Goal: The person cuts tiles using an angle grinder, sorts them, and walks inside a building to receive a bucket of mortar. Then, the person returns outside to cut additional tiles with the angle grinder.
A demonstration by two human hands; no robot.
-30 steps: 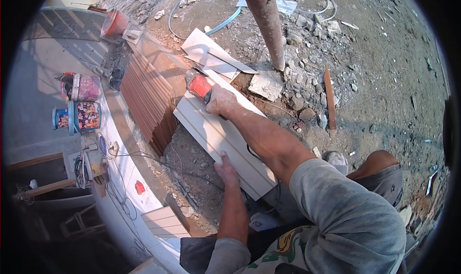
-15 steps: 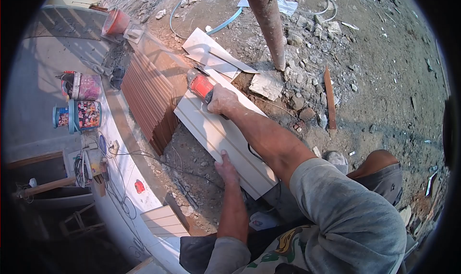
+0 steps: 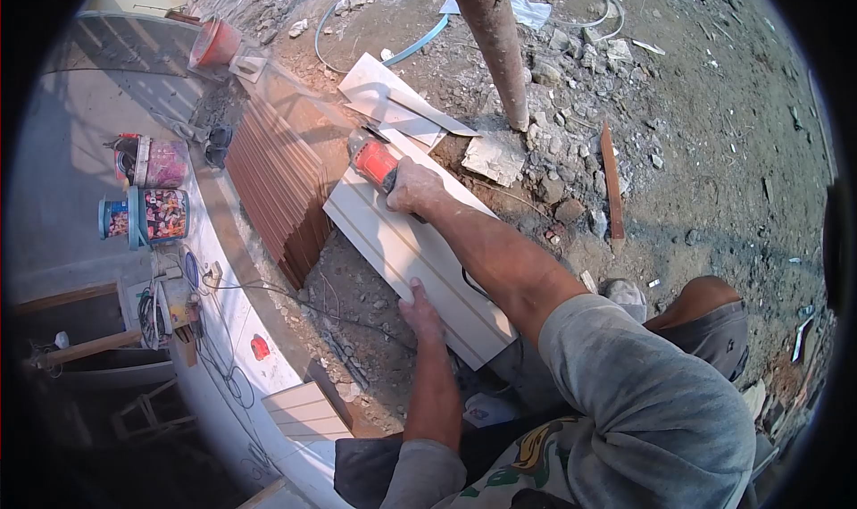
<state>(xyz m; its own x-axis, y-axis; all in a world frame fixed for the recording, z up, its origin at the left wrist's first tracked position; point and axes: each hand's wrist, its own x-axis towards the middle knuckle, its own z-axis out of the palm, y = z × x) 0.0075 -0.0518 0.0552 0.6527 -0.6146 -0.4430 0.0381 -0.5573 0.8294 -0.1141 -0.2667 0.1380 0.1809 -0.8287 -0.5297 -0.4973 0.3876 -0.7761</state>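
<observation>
My right hand [image 3: 415,187] is wrapped around a red angle grinder [image 3: 373,161] near the far end of a long cream tile [image 3: 420,259] with tan stripes. The grinder's disc is at the tile's far edge, and a hazy streak of dust spreads from it toward the upper left. My left hand [image 3: 422,314] grips the tile's near left edge, thumb on top; its other fingers are mostly hidden. Beside the tile's far left corner stands a stack of reddish-brown ribbed tiles [image 3: 277,187]. Cut pale tile pieces [image 3: 393,94] lie beyond the grinder.
A wooden pole [image 3: 495,54] rises beyond the tile, amid rubble [image 3: 558,170]. Paint buckets [image 3: 162,214] and a red bucket [image 3: 216,43] stand on the left. Cables [image 3: 210,348] trail along the white ledge, near a striped tile piece [image 3: 306,411]. A wooden strip [image 3: 611,183] lies right.
</observation>
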